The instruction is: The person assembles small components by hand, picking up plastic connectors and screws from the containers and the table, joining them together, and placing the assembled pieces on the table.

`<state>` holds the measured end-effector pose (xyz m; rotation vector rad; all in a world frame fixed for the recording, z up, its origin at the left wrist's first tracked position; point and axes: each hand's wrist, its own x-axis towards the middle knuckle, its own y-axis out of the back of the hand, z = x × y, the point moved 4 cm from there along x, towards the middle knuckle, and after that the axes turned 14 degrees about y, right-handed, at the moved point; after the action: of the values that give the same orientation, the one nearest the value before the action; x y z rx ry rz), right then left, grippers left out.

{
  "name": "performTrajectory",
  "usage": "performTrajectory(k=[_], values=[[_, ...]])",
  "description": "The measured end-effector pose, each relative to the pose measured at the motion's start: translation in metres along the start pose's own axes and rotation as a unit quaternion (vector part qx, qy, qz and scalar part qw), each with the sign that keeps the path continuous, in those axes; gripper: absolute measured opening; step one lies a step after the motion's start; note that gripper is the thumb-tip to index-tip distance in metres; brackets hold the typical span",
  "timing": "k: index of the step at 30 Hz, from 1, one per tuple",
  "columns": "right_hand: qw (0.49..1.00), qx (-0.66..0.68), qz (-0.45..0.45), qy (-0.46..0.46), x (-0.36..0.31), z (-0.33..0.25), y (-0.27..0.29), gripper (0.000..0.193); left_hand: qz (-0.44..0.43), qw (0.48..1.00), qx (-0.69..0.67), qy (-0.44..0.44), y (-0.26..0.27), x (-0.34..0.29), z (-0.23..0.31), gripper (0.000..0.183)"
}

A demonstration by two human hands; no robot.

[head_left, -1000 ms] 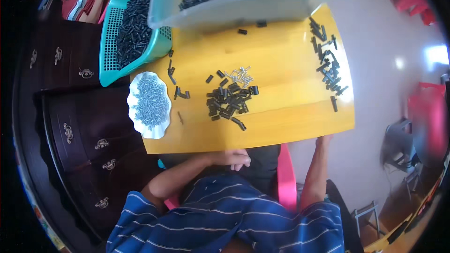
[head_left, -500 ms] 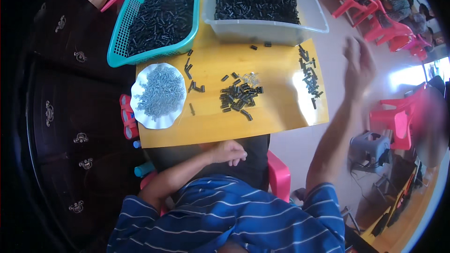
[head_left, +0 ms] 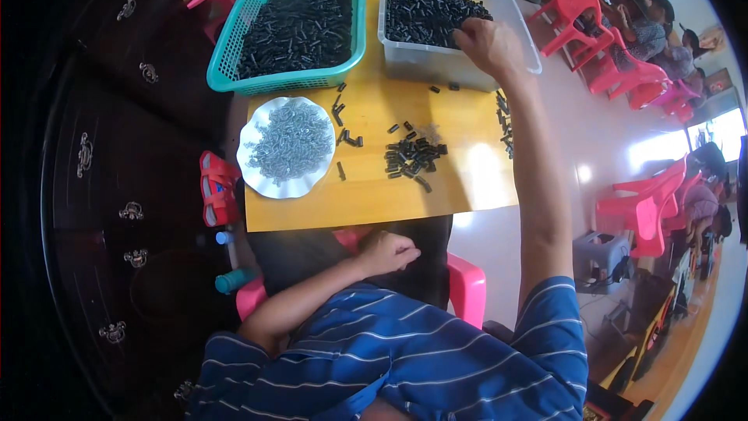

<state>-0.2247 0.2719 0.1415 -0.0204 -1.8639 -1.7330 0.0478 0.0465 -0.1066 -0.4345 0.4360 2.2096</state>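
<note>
at the near rim of the translucent bin, right hand

The yellow, wooden-looking rectangular tabletop is smooth and glossy, reflecting glare. On it, the green perforated basket and cloudy translucent rectangular bin look plastic; small black tubes in both shine like plastic. The scalloped white plate on the tabletop looks smooth, its small silvery pieces shiny.

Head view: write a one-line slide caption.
Right hand at the clear bin of black pieces, left hand off the yellow table bearing a white plate.
</note>
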Motion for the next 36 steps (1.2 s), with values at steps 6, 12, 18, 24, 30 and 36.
performTrajectory(k=[6, 12, 18, 24, 30, 36], values=[[0.997, 0.07, -0.017, -0.037, 0.004, 0.009, -0.008, 0.03, 0.013, 0.999, 0.037, 0.002, 0.0, 0.0, 0.003, 0.033], [0.995, 0.089, -0.012, -0.034, 0.008, 0.009, -0.007, 0.031, 0.022, 0.999, 0.04, 0.009, 0.002, -0.002, 0.005, 0.031], [0.984, 0.142, 0.109, -0.02, 0.016, 0.003, 0.01, 0.03, 0.025, 0.999, 0.045, 0.002, 0.001, -0.002, 0.001, 0.031], [0.99, 0.091, 0.094, -0.06, 0.021, 0.028, 0.014, 0.048, 0.035, 0.998, 0.043, -0.018, -0.003, 0.001, 0.0, 0.028], [0.965, 0.1, 0.238, -0.05, -0.02, -0.006, 0.022, 0.047, 0.071, 0.985, 0.119, -0.102, 0.005, -0.016, 0.027, 0.02], [0.843, 0.359, 0.341, -0.21, -0.146, -0.061, 0.034, 0.018, 0.179, 0.943, 0.188, -0.209, 0.042, -0.041, 0.107, 0.009]])
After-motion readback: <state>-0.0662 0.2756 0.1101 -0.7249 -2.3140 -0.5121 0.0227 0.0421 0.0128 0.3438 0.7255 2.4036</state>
